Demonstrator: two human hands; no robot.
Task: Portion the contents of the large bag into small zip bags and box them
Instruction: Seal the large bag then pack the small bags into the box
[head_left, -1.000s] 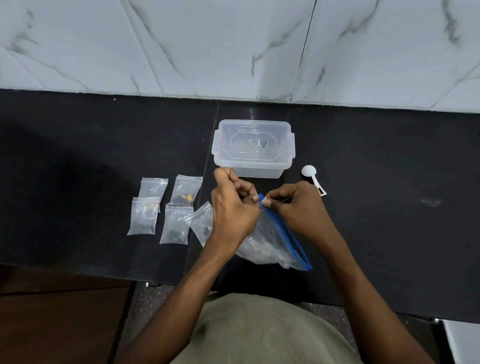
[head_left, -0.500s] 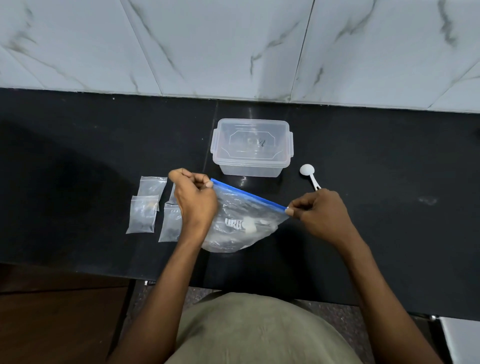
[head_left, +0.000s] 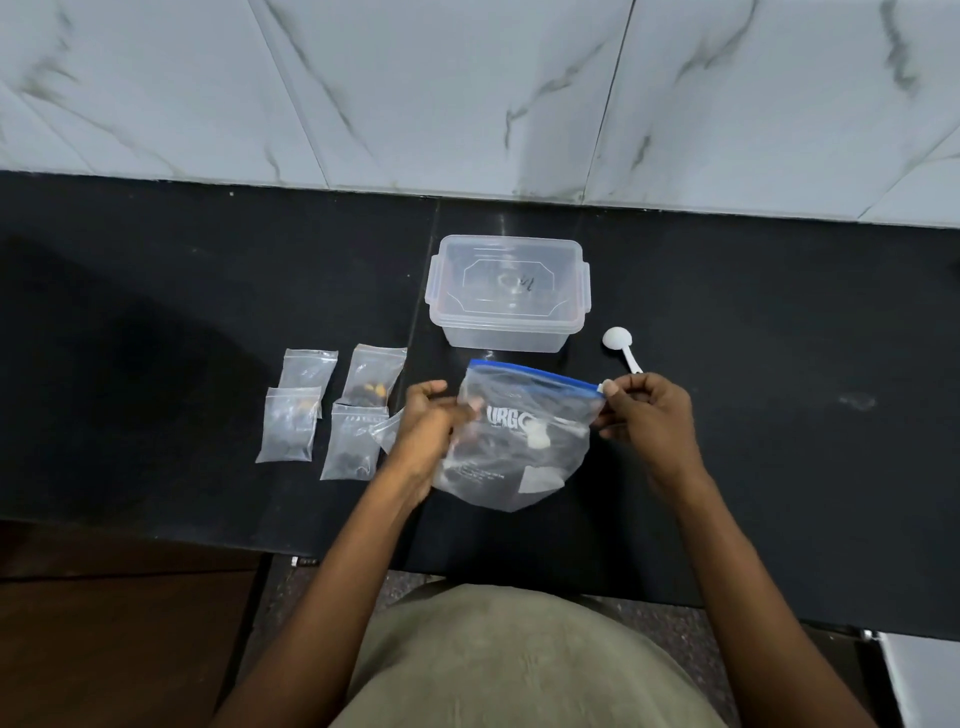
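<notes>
We've just run the zip shut, so the large bag (head_left: 511, 441) hangs just in front of the box (head_left: 506, 291), right hand (head_left: 644, 415) pinching its blue strip, left hand (head_left: 431, 426) blurred w/ fingers unclear, so boxing's prob next.

A black countertop (head_left: 753, 415) meets a white marble-veined tiled wall (head_left: 467, 93), with brown wooden flooring (head_left: 104, 623) below left.

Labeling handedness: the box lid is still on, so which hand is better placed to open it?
Probably the left hand: it looks about free at the large bag's left edge, while the right hand pinches its blue zip corner. The box sits just beyond both.
</notes>
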